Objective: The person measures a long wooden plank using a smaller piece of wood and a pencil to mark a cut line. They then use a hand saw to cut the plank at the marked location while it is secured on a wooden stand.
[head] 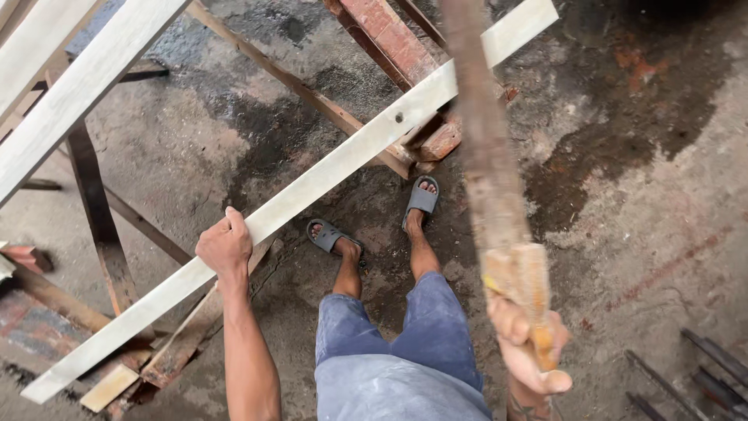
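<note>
- Below, a long pale plank (312,183) is gripped by the left hand (226,245), its fingers (234,222) curled over the upper edge.
- The plank runs diagonally from lower left to upper right, across darker wooden beams (312,93).
- A worn, brownish stick (487,156) is held by the right hand (530,343), the fingers (545,382) wrapped around its blocky lower end; this part is blurred.
- The stick rises toward the top edge, crossing over the plank.
- Blue shorts (397,351) and grey sandals (421,199) are seen above stained concrete floor (647,195).
</note>
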